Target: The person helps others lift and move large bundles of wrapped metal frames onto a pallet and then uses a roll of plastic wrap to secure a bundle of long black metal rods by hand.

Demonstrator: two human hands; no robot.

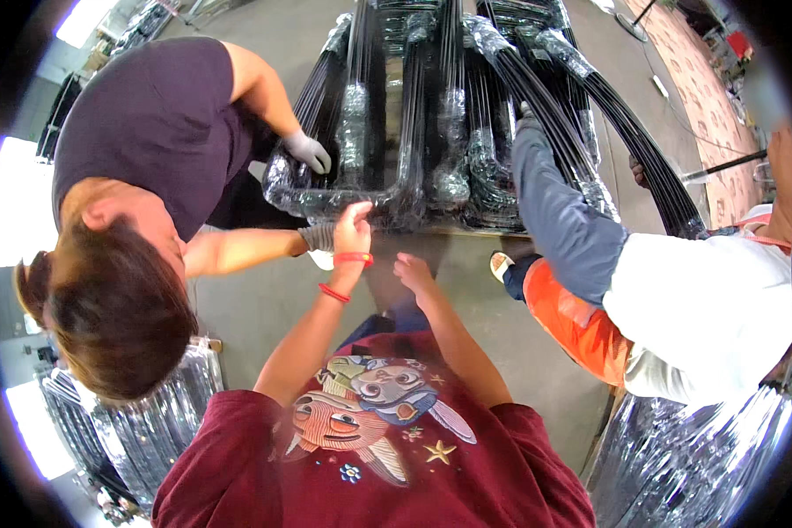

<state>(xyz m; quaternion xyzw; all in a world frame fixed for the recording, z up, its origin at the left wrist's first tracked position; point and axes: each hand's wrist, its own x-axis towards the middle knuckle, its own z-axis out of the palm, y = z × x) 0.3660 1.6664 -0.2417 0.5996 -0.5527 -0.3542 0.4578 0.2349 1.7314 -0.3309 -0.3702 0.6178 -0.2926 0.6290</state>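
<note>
My left hand (352, 232), with red bands at the wrist, is raised at the near edge of a black tubular bundle (326, 203) wrapped in clear film. Its fingers are drawn together by the bundle's near edge; what they hold, if anything, is hidden. Lower and to the right, my right hand (413, 272) has its fingers curled in front of my body, apart from the bundle. I cannot make out anything in it. At left, a co-worker's gloved hand (308, 152) rests on the same bundle. That person's other gloved hand (319, 239) is beside my left wrist.
More film-wrapped black bundles (488, 163) lie side by side ahead. On the right, another person in a white top (695, 308) handles a long curved bundle of black rods (647, 145). Wrapped stacks (163, 414) stand behind at the lower left and lower right (695, 458).
</note>
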